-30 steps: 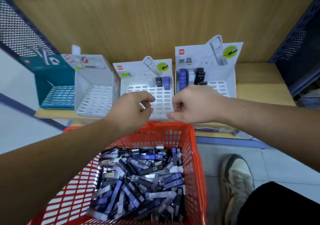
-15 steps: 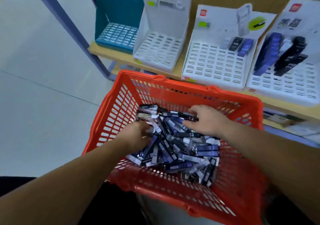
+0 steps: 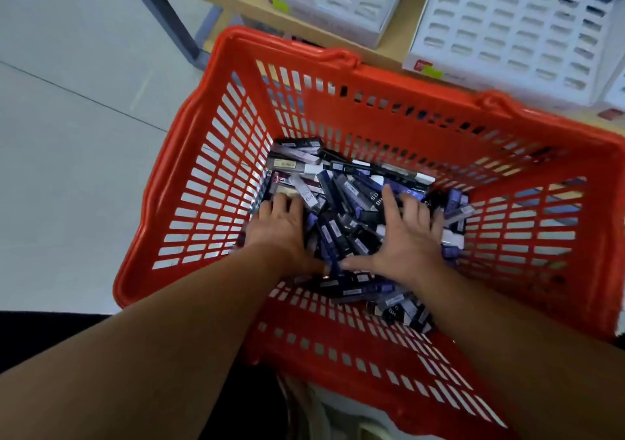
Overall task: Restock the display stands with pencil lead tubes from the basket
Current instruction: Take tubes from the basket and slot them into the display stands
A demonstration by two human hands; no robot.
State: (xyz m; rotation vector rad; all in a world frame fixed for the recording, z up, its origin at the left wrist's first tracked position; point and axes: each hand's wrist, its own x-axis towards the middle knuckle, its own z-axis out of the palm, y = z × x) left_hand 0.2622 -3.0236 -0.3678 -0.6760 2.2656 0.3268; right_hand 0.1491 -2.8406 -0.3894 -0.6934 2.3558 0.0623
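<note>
A red basket (image 3: pixel 406 84) filled the middle of the frame, its far rim tucked under the edge of a wooden shelf (image 3: pixel 243 3). The pencil lead tubes (image 3: pixel 341 202), dark blue, purple and black with pale labels, lay in a loose heap on the basket's floor, crowded toward its far side.

Both hands were down inside the basket, palms on the heap. The left hand (image 3: pixel 280 233), left of centre, lay flat with its fingers (image 3: pixel 280 202) spread and their tips sunk among the tubes. The right hand (image 3: pixel 409 236), right of centre, was splayed wide, its fingers (image 3: pixel 389 199) straight and pressing on the tubes. Neither hand was closed round a tube. The two thumbs pointed at each other and nearly met at the near edge of the heap.

On the shelf, in the upper right of the frame, stood a white slotted display stand (image 3: pixel 507 33), with a second stand (image 3: pixel 338 3) just to its left. Grey floor (image 3: pixel 67 135) filled the left side.
</note>
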